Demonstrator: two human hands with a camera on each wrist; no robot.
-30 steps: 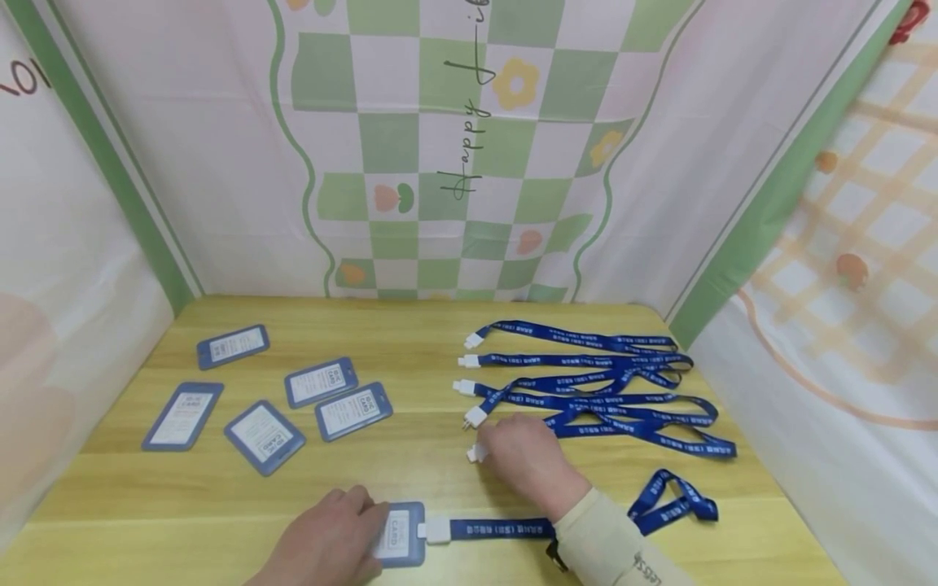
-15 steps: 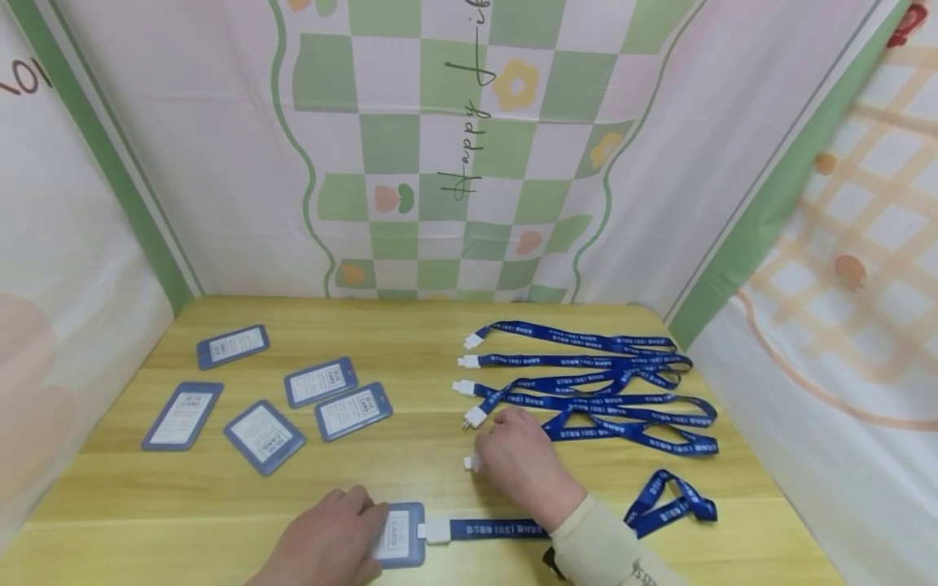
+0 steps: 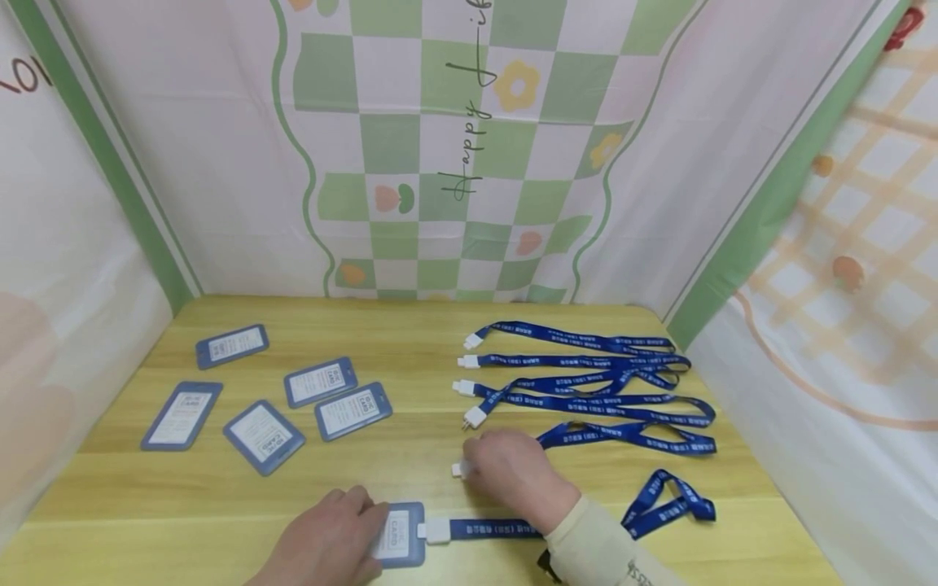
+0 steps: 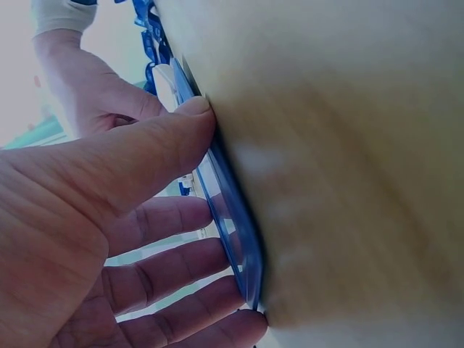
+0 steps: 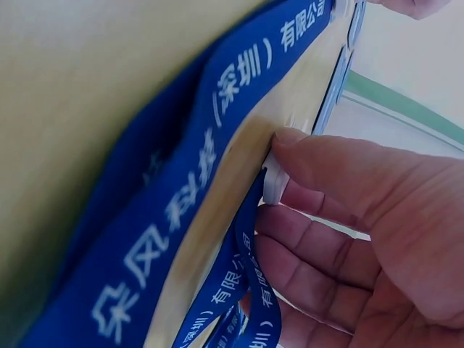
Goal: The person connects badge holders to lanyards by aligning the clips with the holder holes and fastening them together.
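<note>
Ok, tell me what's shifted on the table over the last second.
The right hand has moved toward the person and slightly left, drawing the white clip it pinches and that clip's blue lanyard along. No grip was visibly taken or released. The left hand stays on the near card holder; the five loose card holders lie as before.

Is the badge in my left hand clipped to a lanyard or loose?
Apparently clipped: the white clip overlaps the badge at its edge; the blue strap joins that clip.
</note>
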